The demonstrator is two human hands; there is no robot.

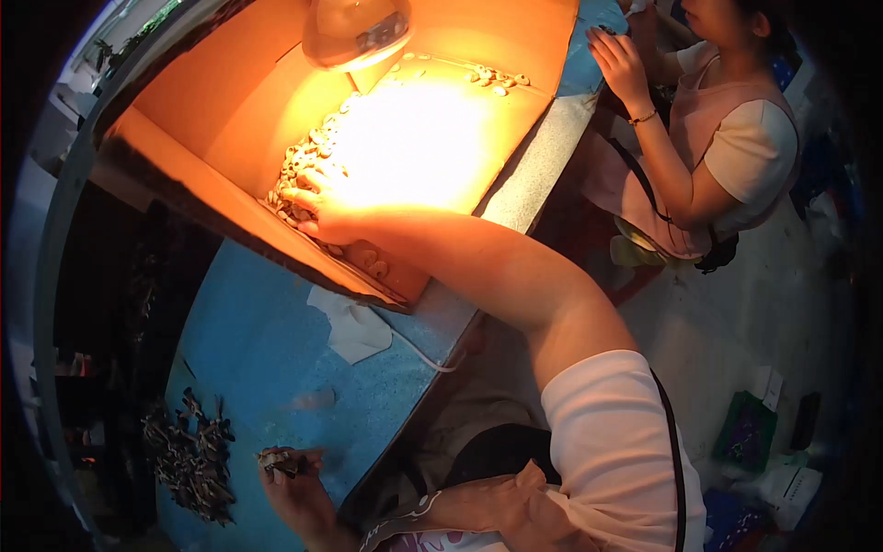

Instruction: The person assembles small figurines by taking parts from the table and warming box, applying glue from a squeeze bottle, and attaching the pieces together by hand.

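Observation:
My right hand (317,204) reaches into a cardboard box (198,161) under a bright lamp (357,32). Its fingers are spread, and their tips touch a heap of small pale ring-like pieces (317,147) along the box's left side. Down at the lower left, my left hand (299,497) is closed round a small dark piece with a shiny, pale patch (283,462); its exact kind is unclear. Beyond that hand, a pile of dark, narrow pieces (193,465) lies on the blue tabletop (248,331).
A white sheet of paper (354,327) and a white cord (423,354) lie beside the box's near edge. More ring-like pieces (497,78) sit at its far side. To the right, another person (717,138) works at the table. A green crate (745,431) stands on the floor.

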